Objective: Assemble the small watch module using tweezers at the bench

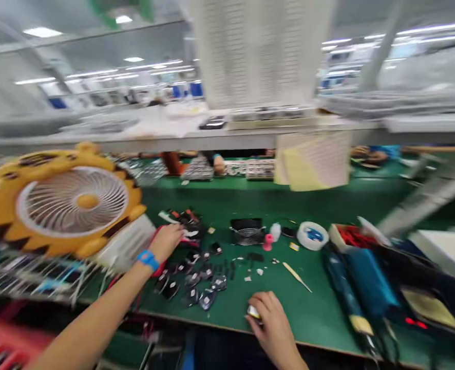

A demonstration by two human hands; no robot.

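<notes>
My left hand (166, 242), with a blue wristband (148, 260), reaches to a pile of dark and reddish small parts (189, 223) at the back left of the green bench (235, 308). Its fingertips are blurred against the pile, so a grip cannot be made out. Near the front edge, my right hand (268, 318) curls round a small white and yellow item (253, 312), mostly hidden by the fingers. Several small dark packets (207, 297) lie between the hands. A black piece with a wire grille (247, 232) sits further back.
An orange fan (87, 200) stands at left. A tape roll (313, 236), a thin pointed tool (297, 277), a red-filled box (353, 236) and a blue-handled tool (343, 288) lie right. Yellow papers (312, 162) hang from the shelf. Another person's hand (219, 165) shows behind.
</notes>
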